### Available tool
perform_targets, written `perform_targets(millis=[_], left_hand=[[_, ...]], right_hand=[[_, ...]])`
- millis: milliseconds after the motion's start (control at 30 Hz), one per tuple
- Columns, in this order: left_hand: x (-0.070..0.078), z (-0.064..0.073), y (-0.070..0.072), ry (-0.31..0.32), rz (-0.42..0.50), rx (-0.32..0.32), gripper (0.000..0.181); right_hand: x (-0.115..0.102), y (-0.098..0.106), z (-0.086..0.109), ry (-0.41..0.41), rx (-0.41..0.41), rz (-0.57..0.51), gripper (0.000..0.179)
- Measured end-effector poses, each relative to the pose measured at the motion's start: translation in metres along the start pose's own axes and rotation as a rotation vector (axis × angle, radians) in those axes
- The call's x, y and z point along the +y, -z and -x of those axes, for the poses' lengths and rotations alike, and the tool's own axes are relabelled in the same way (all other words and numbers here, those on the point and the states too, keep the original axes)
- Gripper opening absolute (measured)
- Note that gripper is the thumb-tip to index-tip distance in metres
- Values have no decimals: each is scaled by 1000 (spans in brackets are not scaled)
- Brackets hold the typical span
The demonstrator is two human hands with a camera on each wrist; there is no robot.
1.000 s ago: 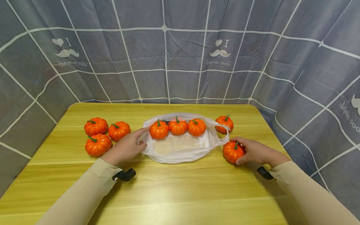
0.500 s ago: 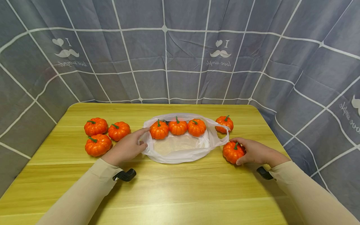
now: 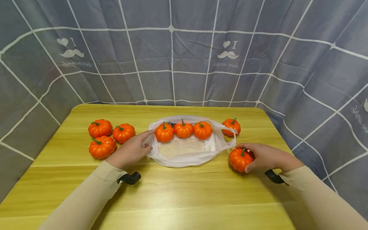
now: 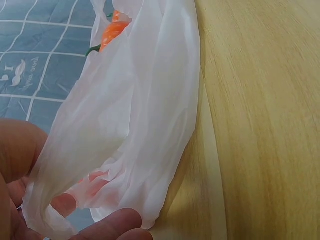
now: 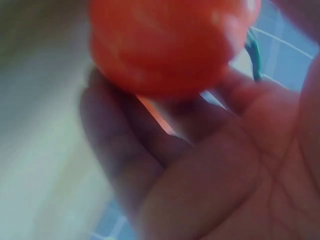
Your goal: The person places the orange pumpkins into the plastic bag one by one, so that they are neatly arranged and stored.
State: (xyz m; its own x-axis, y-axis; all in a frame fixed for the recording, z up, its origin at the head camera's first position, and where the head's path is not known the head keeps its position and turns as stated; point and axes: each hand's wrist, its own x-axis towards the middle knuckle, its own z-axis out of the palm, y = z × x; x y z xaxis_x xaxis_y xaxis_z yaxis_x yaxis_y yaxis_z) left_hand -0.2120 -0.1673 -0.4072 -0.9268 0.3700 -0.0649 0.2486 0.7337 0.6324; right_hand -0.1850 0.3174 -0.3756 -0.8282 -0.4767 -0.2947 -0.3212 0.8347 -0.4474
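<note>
A white plastic bag lies with its mouth spread in the middle of the table. Three small orange pumpkins with green stems, one of them the middle pumpkin, sit in a row along its far side. My left hand holds the bag's left edge; in the left wrist view the handle loop passes between thumb and fingers. To the right of the bag, my right hand grips another pumpkin from its right side. The right wrist view has that pumpkin blurred against the curled fingers.
Three more pumpkins, including the front one, are grouped left of the left hand on the wooden table. Behind the bag's right handle stands a single pumpkin. A grey checked curtain surrounds the table's back and sides.
My right hand and its pumpkin have shifted slightly toward me in the last half second. The head view has swung a little; the left hand keeps its place at the bag.
</note>
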Motion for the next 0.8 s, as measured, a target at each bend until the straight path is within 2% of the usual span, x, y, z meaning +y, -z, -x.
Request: perform_targets(millis=[200,300,400,533,800], left_hand=[[1,0,1,-3,2,0,69],[2,0,1,-2,0,0,69],[3,0,1,2,-3,2,69],[3,0,2,10,-4,2,70],[3,1,0,-16,-18,22,69]], right_hand=[[-25,28,10,151,-56,-126,76],[-37,38,4,219,-33,-178,77],[-52,40,-11,235,30,-180,80],[-75,36,-39,203,95,-180,85],[-110,12,-97,170,141,-150,96]])
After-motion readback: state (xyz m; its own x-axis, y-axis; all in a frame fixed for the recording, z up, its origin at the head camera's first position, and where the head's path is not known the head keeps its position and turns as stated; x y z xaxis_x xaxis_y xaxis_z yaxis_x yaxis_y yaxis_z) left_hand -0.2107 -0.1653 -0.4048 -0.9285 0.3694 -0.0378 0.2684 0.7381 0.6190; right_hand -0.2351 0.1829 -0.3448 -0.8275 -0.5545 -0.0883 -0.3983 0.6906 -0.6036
